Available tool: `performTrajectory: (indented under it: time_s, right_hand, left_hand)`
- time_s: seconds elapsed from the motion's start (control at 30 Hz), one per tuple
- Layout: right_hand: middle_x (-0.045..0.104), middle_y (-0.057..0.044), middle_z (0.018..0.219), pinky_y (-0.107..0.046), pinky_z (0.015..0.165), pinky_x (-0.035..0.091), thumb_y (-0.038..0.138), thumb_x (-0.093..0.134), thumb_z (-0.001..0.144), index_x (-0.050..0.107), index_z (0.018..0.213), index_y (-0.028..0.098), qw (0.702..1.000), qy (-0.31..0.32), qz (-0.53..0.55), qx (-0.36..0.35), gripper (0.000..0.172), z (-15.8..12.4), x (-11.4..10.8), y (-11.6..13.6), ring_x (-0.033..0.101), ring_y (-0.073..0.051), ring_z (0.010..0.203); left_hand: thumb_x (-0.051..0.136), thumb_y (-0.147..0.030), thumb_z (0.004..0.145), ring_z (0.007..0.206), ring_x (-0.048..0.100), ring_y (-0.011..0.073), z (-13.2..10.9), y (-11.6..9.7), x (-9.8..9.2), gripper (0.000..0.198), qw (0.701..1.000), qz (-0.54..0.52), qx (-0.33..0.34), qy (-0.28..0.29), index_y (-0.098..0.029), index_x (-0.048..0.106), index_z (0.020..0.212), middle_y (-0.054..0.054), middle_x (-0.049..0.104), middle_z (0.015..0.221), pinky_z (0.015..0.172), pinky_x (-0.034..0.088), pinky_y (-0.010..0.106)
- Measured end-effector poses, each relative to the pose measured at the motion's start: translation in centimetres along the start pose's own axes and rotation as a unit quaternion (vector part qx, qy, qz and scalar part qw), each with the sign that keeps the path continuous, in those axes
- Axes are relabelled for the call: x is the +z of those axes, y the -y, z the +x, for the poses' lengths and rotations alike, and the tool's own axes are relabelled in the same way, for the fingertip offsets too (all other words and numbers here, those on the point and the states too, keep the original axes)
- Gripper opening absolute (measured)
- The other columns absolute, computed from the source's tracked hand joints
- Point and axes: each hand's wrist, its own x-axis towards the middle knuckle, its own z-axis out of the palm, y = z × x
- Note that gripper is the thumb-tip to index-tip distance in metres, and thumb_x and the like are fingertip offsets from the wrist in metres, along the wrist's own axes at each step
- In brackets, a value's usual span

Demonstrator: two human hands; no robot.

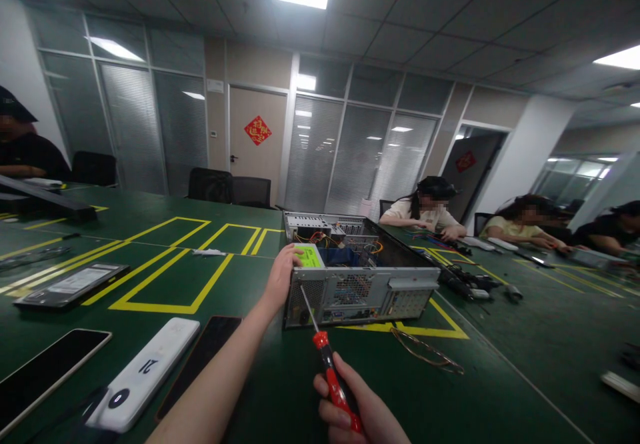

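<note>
An open computer case [360,294] lies on its side on the green table, its rear panel facing me. Inside its left corner sits a power supply [309,255] with a bright green label. My left hand [281,274] grips that corner, fingers bent over the top edge beside the power supply. A red and black screwdriver [336,381] is in my right hand [363,404], fingers wrapped round the handle. Its shaft points up and away, and the tip appears at the vented panel below the power supply; whether it touches a screw is too small to tell.
Left on the table [260,357] lie a hard drive [75,284], a phone [50,377], a white power bank-like device [145,374] and a dark phone-like slab [200,357]. A thin wire loop [427,351] and black cables [465,281] lie right. Several people sit around.
</note>
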Motion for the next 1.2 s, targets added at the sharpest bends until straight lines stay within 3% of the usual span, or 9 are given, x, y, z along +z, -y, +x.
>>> performTrajectory:
  time_s: [0.17,0.23,0.5,0.63,0.73,0.9,1.07,1.13,1.2]
  right_hand:
    - [0.061,-0.002,0.06,-0.016,0.051,0.047,0.043,0.046,0.097,0.063,0.081,0.009,0.992,-0.081,0.096,-0.005,0.042,-0.4,1.9,0.3,0.059,-0.008,0.052]
    - [0.065,-0.005,0.067,-0.023,0.053,0.051,0.043,0.038,0.099,0.064,0.092,0.01,0.994,-0.073,0.078,0.007,0.043,-0.3,2.2,0.3,0.063,-0.013,0.057]
    - [0.056,0.002,0.061,-0.009,0.034,0.018,0.035,0.066,0.085,0.063,0.078,0.011,0.993,0.024,0.115,-0.014,0.025,-0.4,2.1,1.1,0.037,-0.001,0.039]
    - [0.06,-0.001,0.062,-0.01,0.042,0.033,0.03,0.076,0.076,0.062,0.074,0.01,0.996,0.022,0.09,-0.017,0.025,0.4,1.6,0.5,0.05,-0.004,0.048]
    - [0.066,-0.006,0.069,-0.02,0.059,0.049,0.039,0.072,0.079,0.066,0.088,0.009,0.999,-0.016,0.038,-0.025,0.032,1.4,0.9,-0.2,0.064,-0.013,0.062]
    - [0.063,-0.003,0.064,-0.017,0.047,0.039,0.043,0.065,0.084,0.065,0.097,0.011,0.999,0.005,0.027,-0.018,0.035,1.9,0.3,-0.2,0.057,-0.01,0.051]
    - [0.047,0.006,0.051,-0.008,0.036,0.017,0.041,0.065,0.086,0.06,0.073,0.012,0.998,0.04,0.054,-0.003,0.032,1.0,0.2,0.3,0.029,0.001,0.038]
    - [0.045,0.006,0.049,-0.006,0.038,0.021,0.043,0.066,0.085,0.059,0.069,0.011,0.998,0.033,0.05,0.014,0.037,0.9,0.3,0.3,0.03,0.002,0.038]
    - [0.051,0.002,0.053,-0.008,0.045,0.035,0.046,0.063,0.086,0.061,0.071,0.01,0.998,-0.005,0.066,0.011,0.039,0.9,0.4,0.2,0.043,-0.001,0.044]
  left_hand:
    - [0.024,-0.044,0.099,0.127,0.049,0.0227,0.0,0.1,0.0,0.047,1.0,0.0,-0.002,0.001,-0.02,0.058,0.077,0.01,0.065,0.109,0.113,0.036,0.044]
    - [0.024,-0.045,0.099,0.127,0.049,0.0226,0.0,0.1,0.0,0.047,1.0,-0.003,0.0,-0.001,-0.02,0.058,0.077,0.01,0.065,0.109,0.112,0.037,0.043]
    - [0.024,-0.046,0.098,0.127,0.049,0.0228,0.0,0.1,0.1,0.047,1.0,-0.005,-0.011,0.0,-0.02,0.057,0.076,0.009,0.065,0.109,0.112,0.037,0.043]
    - [0.025,-0.046,0.098,0.126,0.05,0.0232,0.0,0.3,0.0,0.047,1.0,-0.009,-0.002,0.0,-0.021,0.058,0.075,0.009,0.066,0.108,0.112,0.036,0.044]
    - [0.026,-0.045,0.098,0.125,0.051,0.0232,0.0,0.5,0.0,0.047,1.0,-0.012,-0.002,-0.001,-0.021,0.059,0.075,0.009,0.066,0.108,0.112,0.036,0.044]
    - [0.025,-0.045,0.098,0.124,0.051,0.0232,0.0,0.4,0.1,0.047,1.0,-0.011,0.001,-0.008,-0.02,0.057,0.074,0.009,0.066,0.106,0.113,0.036,0.044]
    - [0.026,-0.042,0.098,0.128,0.049,0.0227,-0.1,0.3,0.0,0.045,1.0,-0.005,-0.007,-0.008,-0.02,0.058,0.076,0.009,0.066,0.108,0.112,0.037,0.043]
    - [0.026,-0.041,0.098,0.128,0.049,0.0225,-0.1,0.3,0.0,0.044,1.0,-0.003,-0.004,-0.005,-0.02,0.058,0.076,0.009,0.066,0.108,0.112,0.037,0.043]
    - [0.025,-0.04,0.098,0.127,0.05,0.0222,-0.1,0.3,0.0,0.044,1.0,-0.002,-0.004,-0.008,-0.02,0.058,0.076,0.009,0.066,0.108,0.113,0.036,0.043]
